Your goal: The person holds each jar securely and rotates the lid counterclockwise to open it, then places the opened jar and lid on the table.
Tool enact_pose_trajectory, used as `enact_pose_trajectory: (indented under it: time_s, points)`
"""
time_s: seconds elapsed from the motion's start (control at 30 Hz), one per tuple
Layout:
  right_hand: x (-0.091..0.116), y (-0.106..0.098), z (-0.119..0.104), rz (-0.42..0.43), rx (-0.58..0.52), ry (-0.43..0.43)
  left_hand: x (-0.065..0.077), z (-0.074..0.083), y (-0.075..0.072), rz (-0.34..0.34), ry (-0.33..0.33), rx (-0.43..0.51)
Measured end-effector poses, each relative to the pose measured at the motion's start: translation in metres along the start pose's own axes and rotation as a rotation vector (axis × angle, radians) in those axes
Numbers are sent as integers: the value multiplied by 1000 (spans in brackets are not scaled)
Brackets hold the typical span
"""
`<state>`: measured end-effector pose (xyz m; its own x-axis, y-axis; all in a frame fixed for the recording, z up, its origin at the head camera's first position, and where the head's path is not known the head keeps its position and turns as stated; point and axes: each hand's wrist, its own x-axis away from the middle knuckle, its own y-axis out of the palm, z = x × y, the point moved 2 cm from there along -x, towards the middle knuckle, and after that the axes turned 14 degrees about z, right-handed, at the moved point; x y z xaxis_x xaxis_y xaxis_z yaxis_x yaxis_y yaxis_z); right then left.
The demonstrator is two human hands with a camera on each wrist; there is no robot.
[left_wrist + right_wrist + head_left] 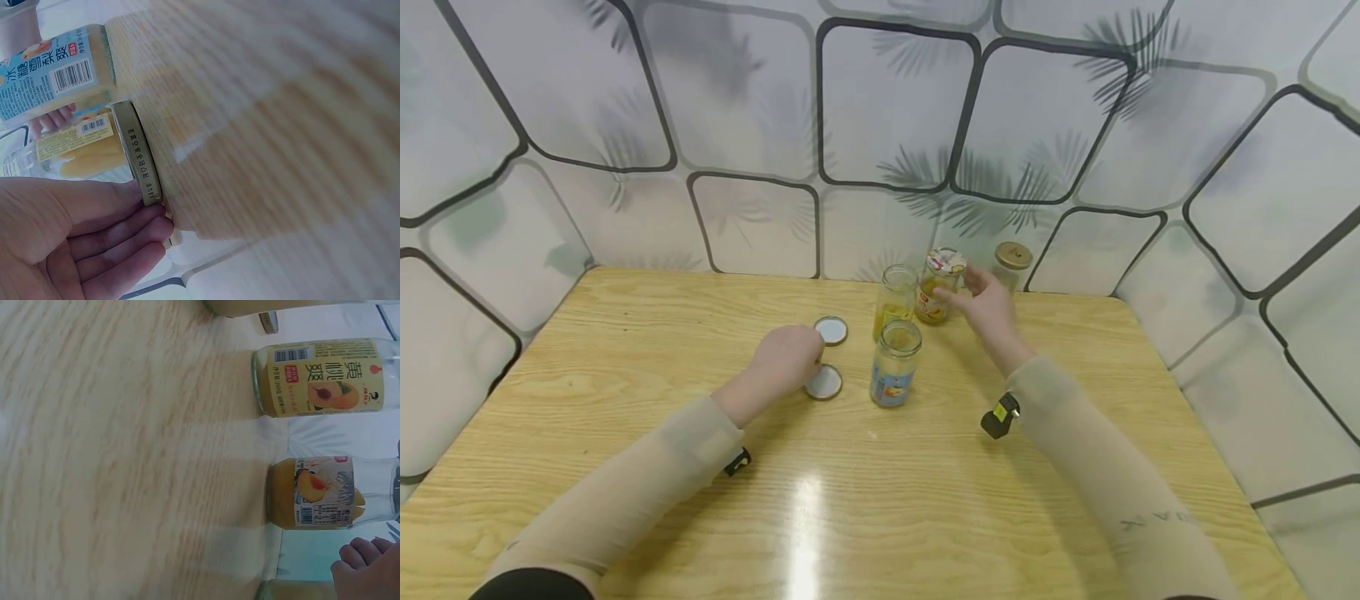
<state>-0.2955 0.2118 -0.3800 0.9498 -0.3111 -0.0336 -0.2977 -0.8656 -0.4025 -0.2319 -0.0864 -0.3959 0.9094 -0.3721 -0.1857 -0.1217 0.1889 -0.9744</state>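
My left hand [782,362] is low over the table, between two round lids. In the left wrist view its thumb and curled fingertips pinch the rim of the nearer gold lid [139,153]; the farther lid [831,331] lies flat behind the fingers. My right hand [988,308] reaches beside a jar with a patterned lid [934,292], thumb extended and fingers loosely bent. In the right wrist view the fingers are apart from that peach-labelled jar [324,490]. Two lidless jars stand left of it: a yellow-labelled jar [895,300] and a blue-labelled jar [893,367].
Another jar with a gold lid [1012,257] stands at the back right, partly behind my right hand. The wooden table [647,350] meets patterned walls [760,225] at the back and sides. Each wrist wears a small black camera [997,419].
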Motion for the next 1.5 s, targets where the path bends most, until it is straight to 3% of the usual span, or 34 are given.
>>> enact_pose_trajectory:
  time_s: [0.23,0.97,1.27,1.5]
  points:
    - [-1,10,5,-15,-26,13,0,0,0,2,0,-3]
    - [-11,28,22,23,163,-33,-1,2,0,2,7,10]
    - [-17,34,23,3,104,-81,1,1,0,12,4,18]
    - [-19,40,22,-8,103,-51,0,0,0,20,10,13]
